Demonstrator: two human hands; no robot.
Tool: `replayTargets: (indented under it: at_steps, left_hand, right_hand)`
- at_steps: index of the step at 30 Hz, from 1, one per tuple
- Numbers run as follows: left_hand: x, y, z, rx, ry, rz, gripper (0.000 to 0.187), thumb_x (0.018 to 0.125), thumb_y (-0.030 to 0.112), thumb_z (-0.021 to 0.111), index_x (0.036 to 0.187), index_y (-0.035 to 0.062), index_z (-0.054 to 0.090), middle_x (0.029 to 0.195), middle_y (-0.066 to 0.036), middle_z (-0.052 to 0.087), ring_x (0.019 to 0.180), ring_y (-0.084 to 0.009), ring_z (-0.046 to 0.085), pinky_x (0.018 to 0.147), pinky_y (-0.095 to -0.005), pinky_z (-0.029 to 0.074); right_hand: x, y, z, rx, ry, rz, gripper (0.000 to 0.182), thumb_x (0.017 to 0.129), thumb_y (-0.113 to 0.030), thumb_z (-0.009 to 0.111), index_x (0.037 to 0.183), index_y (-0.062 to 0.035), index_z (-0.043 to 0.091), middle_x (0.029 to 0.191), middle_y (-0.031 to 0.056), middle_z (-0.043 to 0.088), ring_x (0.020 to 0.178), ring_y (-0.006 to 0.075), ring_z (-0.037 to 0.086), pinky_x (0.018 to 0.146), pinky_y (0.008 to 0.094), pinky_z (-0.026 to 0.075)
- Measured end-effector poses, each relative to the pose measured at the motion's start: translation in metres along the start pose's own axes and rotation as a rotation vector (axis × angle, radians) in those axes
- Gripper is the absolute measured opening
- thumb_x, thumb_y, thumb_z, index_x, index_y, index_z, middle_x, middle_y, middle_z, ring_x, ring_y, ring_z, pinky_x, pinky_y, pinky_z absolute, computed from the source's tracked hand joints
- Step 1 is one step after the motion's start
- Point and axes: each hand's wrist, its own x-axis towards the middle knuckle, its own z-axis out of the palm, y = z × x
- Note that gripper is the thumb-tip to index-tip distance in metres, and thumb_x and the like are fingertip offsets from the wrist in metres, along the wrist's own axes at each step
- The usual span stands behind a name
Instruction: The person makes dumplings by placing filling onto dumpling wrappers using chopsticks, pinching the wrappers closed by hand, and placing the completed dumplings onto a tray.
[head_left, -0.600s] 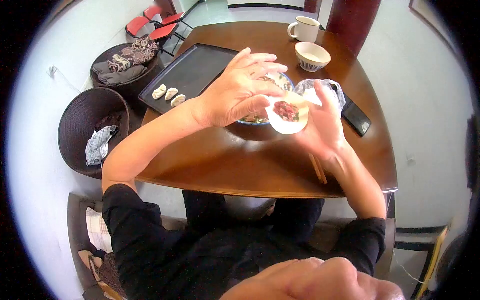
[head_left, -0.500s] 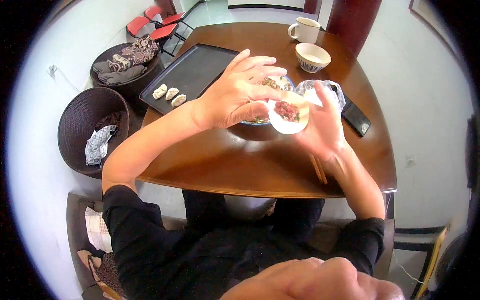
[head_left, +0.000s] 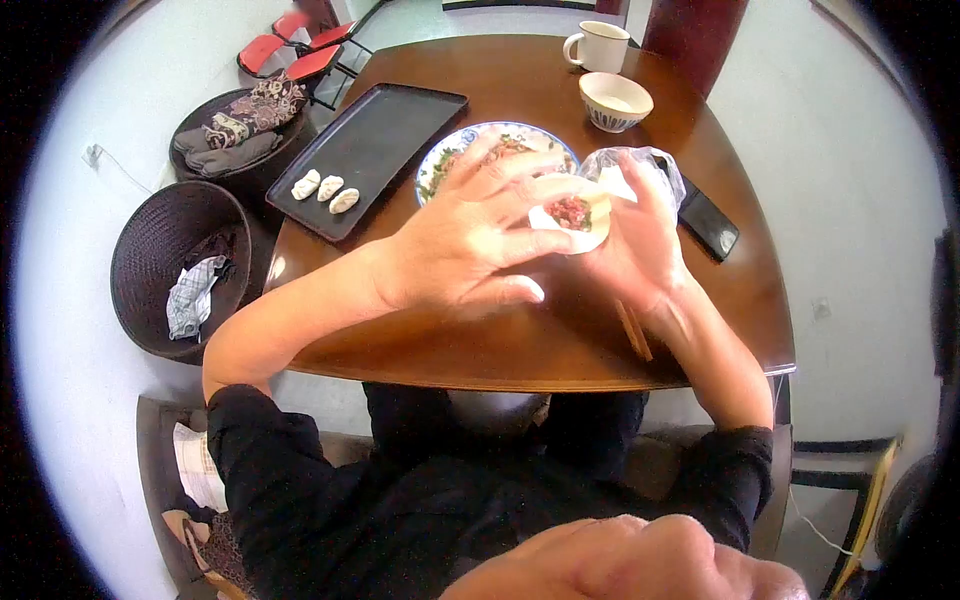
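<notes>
A round dumpling wrapper (head_left: 593,238) with a mound of meat and green filling (head_left: 568,212) on it rests on the fingers of my right hand (head_left: 640,245), whose thumb points up. My left hand (head_left: 470,235) is spread wide, its fingertips right at the wrapper's left edge. Partly hidden behind my left hand, a blue-rimmed plate (head_left: 500,126) holds more of the filling. Beyond my right thumb lies a clear plastic bag (head_left: 668,180) with white contents. A pair of chopsticks (head_left: 632,332) sits beneath my right wrist.
On the left, a black tray (head_left: 390,125) bears three folded dumplings (head_left: 330,188). A patterned bowl (head_left: 616,102) and a white mug (head_left: 603,48) stand at the back. The phone (head_left: 708,225) lies right of the bag. Two wicker baskets (head_left: 135,265) flank the table's left side.
My left hand has opened out and moved down and left, its thumb off the wrapper, uncovering more of the plate. My right hand keeps the wrapper in about the same place.
</notes>
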Motion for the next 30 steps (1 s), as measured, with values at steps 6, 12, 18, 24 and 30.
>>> replayTargets:
  at_steps: [6,12,18,24,30]
  left_hand:
    - [0.023,-0.004,0.018,0.008,0.027,0.062,0.053,0.091,0.058,0.042,0.116,0.0182,0.066,0.136,-0.012,0.048,0.13,-0.0334,0.039,0.111,-0.0566,0.015]
    - [0.109,-0.131,0.066,0.024,0.27,0.078,0.034,0.099,0.026,0.038,0.106,0.0045,0.064,0.119,-0.01,0.062,0.118,-0.0309,0.051,0.1,-0.0396,0.039]
    - [0.167,-0.19,0.161,0.169,-0.333,-0.429,0.057,0.097,0.052,0.032,0.116,0.0096,0.065,0.134,-0.013,0.052,0.131,-0.034,0.039,0.104,-0.0558,0.031]
    - [0.17,-0.197,0.174,0.076,-0.218,-0.478,0.063,0.097,0.057,0.027,0.121,0.0107,0.062,0.149,-0.012,0.035,0.139,-0.0391,0.024,0.109,-0.0659,0.016]
    - [0.119,-0.159,0.075,-0.356,0.15,-0.168,0.056,0.102,0.044,0.025,0.117,0.0056,0.063,0.128,-0.012,0.058,0.134,-0.0342,0.034,0.11,-0.0455,0.023]
  right_hand:
    - [-0.004,-0.001,0.0,-0.074,0.044,-0.018,0.06,0.098,-0.05,0.038,0.133,-0.0011,0.042,0.125,0.0119,0.056,0.117,0.024,0.053,0.103,0.0392,0.039]
    - [-0.001,-0.004,0.004,0.003,0.065,0.008,0.084,0.097,-0.055,0.034,0.139,0.0162,0.021,0.141,0.0337,0.035,0.13,0.0409,0.041,0.114,0.0441,0.028]
    - [-0.003,-0.011,0.013,0.026,0.033,-0.034,0.09,0.095,-0.06,0.032,0.141,0.0149,0.018,0.143,0.0325,0.033,0.132,0.0399,0.039,0.114,0.0436,0.027]
    - [-0.001,-0.017,0.01,0.045,0.019,-0.071,0.092,0.094,-0.063,0.031,0.141,0.0148,0.017,0.144,0.0324,0.031,0.133,0.0387,0.038,0.114,0.0433,0.027]
    - [0.002,-0.025,0.002,0.082,0.052,-0.161,0.089,0.095,-0.061,0.029,0.139,0.0157,0.02,0.142,0.0326,0.034,0.132,0.0385,0.039,0.114,0.0438,0.028]
